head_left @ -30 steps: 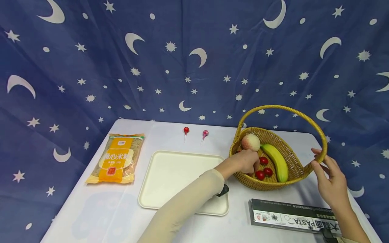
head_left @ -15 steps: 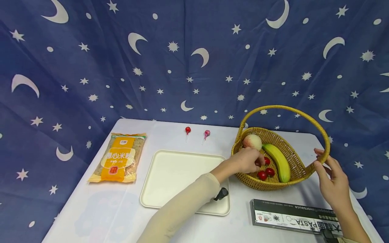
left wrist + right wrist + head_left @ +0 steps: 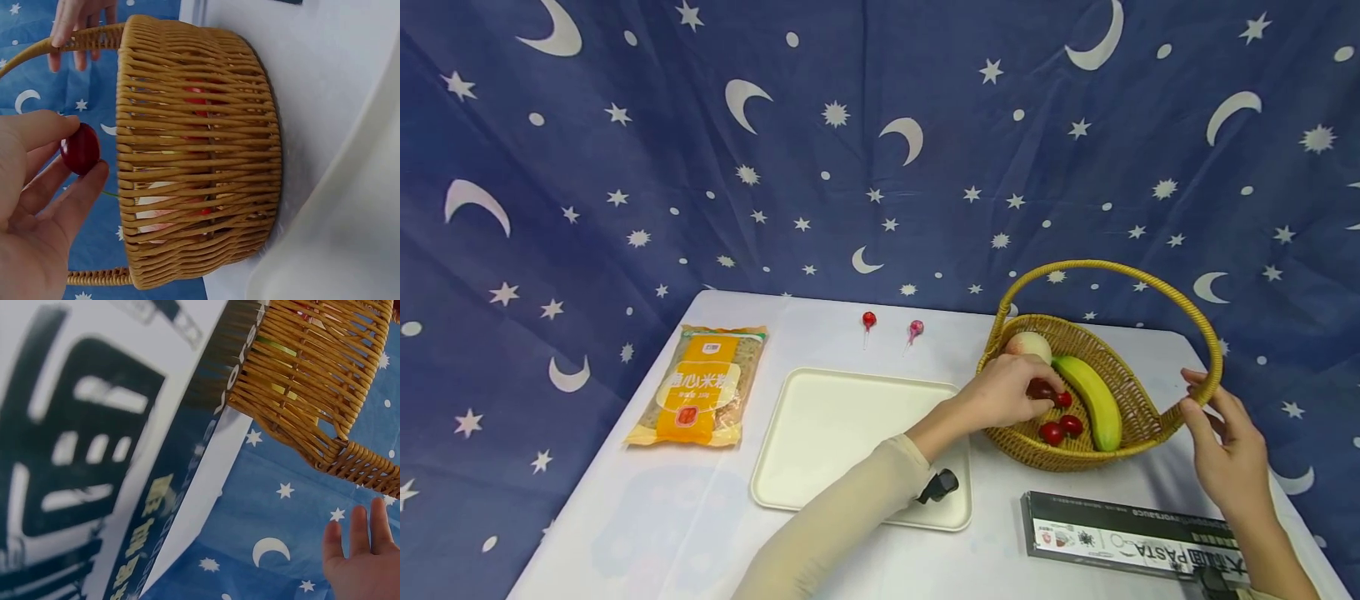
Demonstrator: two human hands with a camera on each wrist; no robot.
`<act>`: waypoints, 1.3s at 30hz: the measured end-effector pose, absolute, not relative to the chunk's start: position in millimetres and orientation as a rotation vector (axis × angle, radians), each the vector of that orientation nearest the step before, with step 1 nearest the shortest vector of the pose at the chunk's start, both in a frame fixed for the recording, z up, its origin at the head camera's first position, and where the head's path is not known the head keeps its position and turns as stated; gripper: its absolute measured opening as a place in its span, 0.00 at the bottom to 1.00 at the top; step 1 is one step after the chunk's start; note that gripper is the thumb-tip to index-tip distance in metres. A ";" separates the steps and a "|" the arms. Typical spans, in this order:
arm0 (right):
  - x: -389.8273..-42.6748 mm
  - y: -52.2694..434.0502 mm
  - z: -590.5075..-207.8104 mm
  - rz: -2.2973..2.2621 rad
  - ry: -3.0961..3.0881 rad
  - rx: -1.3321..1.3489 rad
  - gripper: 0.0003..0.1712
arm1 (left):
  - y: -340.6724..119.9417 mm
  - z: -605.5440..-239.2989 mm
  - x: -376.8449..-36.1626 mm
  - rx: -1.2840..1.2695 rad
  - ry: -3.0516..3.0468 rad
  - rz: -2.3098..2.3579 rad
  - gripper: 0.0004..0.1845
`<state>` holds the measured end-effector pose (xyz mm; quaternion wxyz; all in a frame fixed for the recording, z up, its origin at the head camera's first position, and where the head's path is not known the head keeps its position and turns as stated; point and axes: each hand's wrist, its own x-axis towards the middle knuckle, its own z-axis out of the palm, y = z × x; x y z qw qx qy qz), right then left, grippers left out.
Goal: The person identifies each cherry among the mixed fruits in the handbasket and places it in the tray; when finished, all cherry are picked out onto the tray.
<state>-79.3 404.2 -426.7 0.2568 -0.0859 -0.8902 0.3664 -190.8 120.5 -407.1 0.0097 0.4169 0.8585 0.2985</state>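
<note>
L hand (image 3: 31, 206) pinches cherry (image 3: 80, 149) over basket (image 3: 1138, 417); R hand (image 3: 1225, 446) w/ fingers relaxed touches handle (image 3: 1210, 387).

The left arm (image 3: 850, 517) wears a close-fitting, thin beige sleeve that ends at the wrist, leaving the left hand (image 3: 1003, 396) bare. A small black device (image 3: 938, 486) sits strapped under that wrist. The right hand (image 3: 1228, 454) and forearm are bare, with another black device (image 3: 1213, 579) at the lower edge. No rings show.
</note>
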 end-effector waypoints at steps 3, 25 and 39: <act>-79.0 404.1 -427.0 0.997 -2.416 -0.254 0.26 | 115.4 -405.4 -186.6 1.320 2.672 1.009 0.13; -81.2 400.5 -427.9 1.040 -2.354 -0.234 0.23 | 54.7 -398.8 -162.2 1.246 2.591 1.547 0.12; -80.2 399.3 -426.4 1.048 -2.362 -0.262 0.24 | -4.3 -402.2 -151.8 1.037 2.435 1.929 0.12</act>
